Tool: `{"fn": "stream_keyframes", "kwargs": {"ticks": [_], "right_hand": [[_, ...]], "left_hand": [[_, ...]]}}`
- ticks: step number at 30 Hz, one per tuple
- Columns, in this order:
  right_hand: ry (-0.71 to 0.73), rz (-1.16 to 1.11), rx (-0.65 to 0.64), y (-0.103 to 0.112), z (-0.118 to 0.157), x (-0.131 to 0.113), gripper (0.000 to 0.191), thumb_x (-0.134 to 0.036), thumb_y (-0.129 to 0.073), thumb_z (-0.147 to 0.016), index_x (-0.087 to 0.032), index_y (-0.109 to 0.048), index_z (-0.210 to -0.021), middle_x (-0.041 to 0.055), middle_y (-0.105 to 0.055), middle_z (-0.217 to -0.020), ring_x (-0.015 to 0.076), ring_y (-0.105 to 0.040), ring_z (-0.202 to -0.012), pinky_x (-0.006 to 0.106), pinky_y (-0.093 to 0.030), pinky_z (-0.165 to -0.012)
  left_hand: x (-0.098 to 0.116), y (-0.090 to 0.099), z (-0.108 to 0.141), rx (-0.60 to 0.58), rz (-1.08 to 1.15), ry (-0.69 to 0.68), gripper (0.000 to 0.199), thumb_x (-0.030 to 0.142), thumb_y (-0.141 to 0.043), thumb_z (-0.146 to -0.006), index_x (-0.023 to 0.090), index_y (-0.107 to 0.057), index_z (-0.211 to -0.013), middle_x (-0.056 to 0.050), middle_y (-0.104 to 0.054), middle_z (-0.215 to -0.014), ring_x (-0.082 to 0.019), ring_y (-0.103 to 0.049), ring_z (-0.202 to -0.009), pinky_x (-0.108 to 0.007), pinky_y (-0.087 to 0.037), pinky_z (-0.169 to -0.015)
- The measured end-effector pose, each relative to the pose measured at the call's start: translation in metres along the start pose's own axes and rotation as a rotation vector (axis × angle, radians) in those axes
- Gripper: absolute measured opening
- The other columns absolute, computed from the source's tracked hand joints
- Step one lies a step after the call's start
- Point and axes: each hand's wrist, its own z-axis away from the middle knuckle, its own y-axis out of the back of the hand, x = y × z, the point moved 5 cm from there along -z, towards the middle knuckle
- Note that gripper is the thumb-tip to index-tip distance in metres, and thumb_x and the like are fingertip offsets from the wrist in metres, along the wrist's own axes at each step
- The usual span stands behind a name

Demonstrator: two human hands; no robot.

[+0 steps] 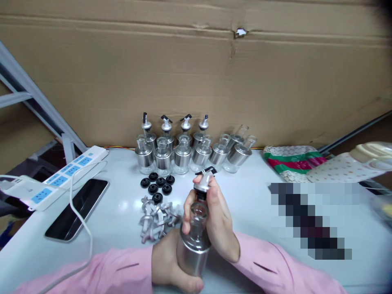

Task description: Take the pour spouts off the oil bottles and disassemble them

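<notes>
My left hand (pixel 171 261) is wrapped round the lower body of a glass bottle (pixel 194 253) with a steel sleeve, its open neck tilted away from me. Just above that neck, my right hand (pixel 222 216) grips a silver pourer spout (pixel 202 183) with a black flap and black stopper. The stopper sits right at the bottle's mouth; whether it touches the rim I cannot tell. To the left lie several black stopper rings (pixel 153 188) and a pile of silver spout pieces (pixel 156 218).
At the back stand several open bottles (pixel 183 155), and behind them several bottles with pourers (pixel 166 126). On the left are a power strip (pixel 70 171), a phone (pixel 78 210) and a white cable (pixel 84 224). A patterned cloth bag (pixel 294 161) lies right, before a cardboard wall (pixel 183 81).
</notes>
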Motion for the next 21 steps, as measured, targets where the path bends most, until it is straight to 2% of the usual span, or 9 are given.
{"fn": "stream_keyframes", "kwargs": {"ticks": [3, 7, 9, 11, 14, 16, 18, 19, 21], "right_hand": [[0.025, 0.043, 0.025, 0.0, -0.003, -0.003, 0.035, -0.06, -0.031, -0.09, -0.027, -0.035, -0.101, -0.005, -0.056, -0.06, 0.0112, -0.053, -0.042, 0.022, -0.042, -0.042], [0.225, 0.129, 0.116, 0.009, -0.013, -0.022, 0.022, -0.047, -0.042, -0.091, -0.028, -0.039, -0.099, -0.0007, -0.061, -0.083, 0.0125, -0.058, -0.067, 0.026, -0.046, -0.056], [0.331, 0.178, 0.16, 0.018, -0.017, -0.04, 0.015, -0.036, -0.051, -0.088, -0.028, -0.04, -0.093, -0.0028, -0.058, -0.082, 0.0103, -0.052, -0.059, 0.023, -0.039, -0.049], [0.39, 0.311, 0.132, 0.022, -0.018, -0.061, 0.015, -0.031, -0.055, -0.085, -0.026, -0.041, -0.084, -0.0053, -0.051, -0.069, 0.0083, -0.041, -0.049, 0.022, -0.033, -0.045], [0.304, 0.687, -0.114, 0.019, -0.017, -0.083, 0.025, -0.026, -0.065, -0.077, -0.023, -0.041, -0.071, -0.005, -0.048, -0.06, 0.0094, -0.04, -0.05, 0.023, -0.033, -0.047], [0.232, 0.897, -0.321, 0.014, -0.014, -0.087, 0.02, -0.022, -0.065, -0.075, -0.023, -0.046, -0.073, -0.0053, -0.049, -0.058, 0.0093, -0.04, -0.049, 0.021, -0.031, -0.045], [0.174, 1.064, -0.517, 0.009, -0.011, -0.084, 0.012, -0.015, -0.059, -0.076, -0.022, -0.053, -0.083, -0.0054, -0.051, -0.057, 0.009, -0.041, -0.047, 0.021, -0.031, -0.045], [0.15, 1.13, -0.594, 0.007, -0.009, -0.08, 0.014, -0.012, -0.056, -0.077, -0.022, -0.056, -0.086, -0.0051, -0.052, -0.057, 0.0089, -0.042, -0.047, 0.02, -0.032, -0.046], [0.12, 1.211, -0.694, 0.003, -0.007, -0.071, 0.015, -0.008, -0.052, -0.077, -0.021, -0.058, -0.082, -0.0042, -0.053, -0.056, 0.0088, -0.042, -0.047, 0.02, -0.032, -0.047]], "left_hand": [[0.002, 0.0, 0.0, 0.001, 0.004, 0.018, 0.046, 0.046, -0.072, -0.061, 0.013, -0.058, -0.09, -0.005, -0.058, -0.084, -0.017, -0.053, -0.076, -0.028, -0.044, -0.068], [0.01, 0.001, -0.002, 0.011, 0.042, 0.024, 0.038, 0.037, -0.072, -0.06, 0.012, -0.059, -0.086, -0.004, -0.057, -0.079, -0.016, -0.052, -0.073, -0.026, -0.043, -0.065], [0.014, 0.001, -0.002, 0.008, 0.051, 0.018, 0.037, 0.032, -0.073, -0.059, 0.012, -0.06, -0.088, -0.004, -0.056, -0.08, -0.016, -0.051, -0.073, -0.027, -0.044, -0.068], [0.018, 0.0, -0.003, 0.004, 0.067, -0.004, 0.037, 0.03, -0.074, -0.059, 0.013, -0.06, -0.09, -0.003, -0.054, -0.08, -0.015, -0.049, -0.072, -0.029, -0.045, -0.072], [0.019, 0.0, -0.003, 0.0, 0.087, -0.033, 0.036, 0.031, -0.073, -0.06, 0.014, -0.06, -0.089, -0.002, -0.054, -0.08, -0.014, -0.049, -0.071, -0.03, -0.045, -0.073], [0.017, 0.001, -0.003, 0.009, 0.094, -0.032, 0.038, 0.034, -0.073, -0.06, 0.014, -0.06, -0.089, -0.003, -0.055, -0.081, -0.015, -0.05, -0.072, -0.03, -0.045, -0.071], [0.013, 0.001, -0.003, 0.022, 0.084, -0.024, 0.041, 0.038, -0.073, -0.06, 0.014, -0.059, -0.09, -0.004, -0.056, -0.083, -0.015, -0.05, -0.073, -0.028, -0.044, -0.068], [0.011, 0.001, -0.003, 0.029, 0.069, -0.021, 0.042, 0.04, -0.073, -0.06, 0.014, -0.058, -0.09, -0.004, -0.056, -0.083, -0.015, -0.05, -0.073, -0.028, -0.043, -0.066], [0.009, 0.001, -0.002, 0.034, 0.037, -0.015, 0.043, 0.041, -0.072, -0.06, 0.013, -0.057, -0.088, -0.004, -0.055, -0.08, -0.015, -0.049, -0.071, -0.026, -0.041, -0.062]]}}
